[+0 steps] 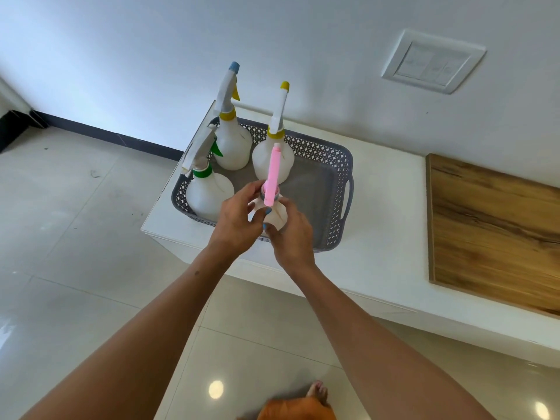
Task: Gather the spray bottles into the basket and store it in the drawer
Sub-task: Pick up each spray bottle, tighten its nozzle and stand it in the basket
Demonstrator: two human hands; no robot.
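A grey perforated basket stands on a white counter. Three white spray bottles stand upright inside it: one with a green collar at the front left, one with a yellow collar and blue nozzle at the back left, one with a yellow collar and yellow nozzle behind the middle. A fourth white bottle with a pink sprayer head is held over the basket's front part. My left hand grips its neck and shoulder. My right hand wraps its body from the right.
A wooden board lies on the counter to the right. A white switch plate is on the wall behind. Glossy floor tiles spread to the left and below. A bare foot and orange cloth show at the bottom edge.
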